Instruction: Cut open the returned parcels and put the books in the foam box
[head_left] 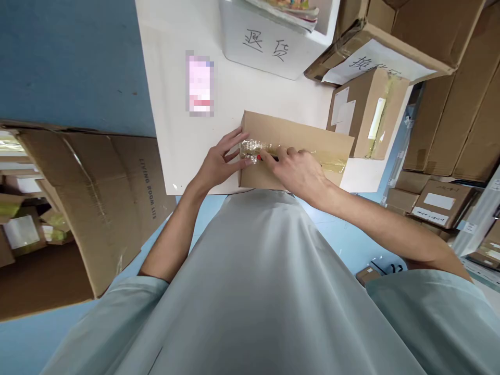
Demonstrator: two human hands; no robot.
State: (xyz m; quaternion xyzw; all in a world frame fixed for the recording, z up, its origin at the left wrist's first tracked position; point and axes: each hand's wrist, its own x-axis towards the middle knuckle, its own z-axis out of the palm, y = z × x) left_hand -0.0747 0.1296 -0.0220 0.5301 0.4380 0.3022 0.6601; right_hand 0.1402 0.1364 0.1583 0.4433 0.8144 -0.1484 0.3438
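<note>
A long cardboard box (297,127) lies at the near edge of the white table, with shiny clear tape (252,147) along its top and over its left end. My left hand (222,160) rests against that left end, fingers and thumb spread and touching the tape. Over the middle of the box, my right hand (299,169) has its fingers curled round a small red-and-black tool (259,157). Most of this tool is hidden under the fingers, so its kind is unclear. The right index finger points down at the tape near the left hand.
A phone-like blurred rectangle (200,83) lies on the white table (172,104). Behind stands a white bin (261,49) with handwriting. To the right are a labelled carton (359,109) and an open box (414,41). A large carton (128,182) stands left; shelves of boxes (441,203) stand right.
</note>
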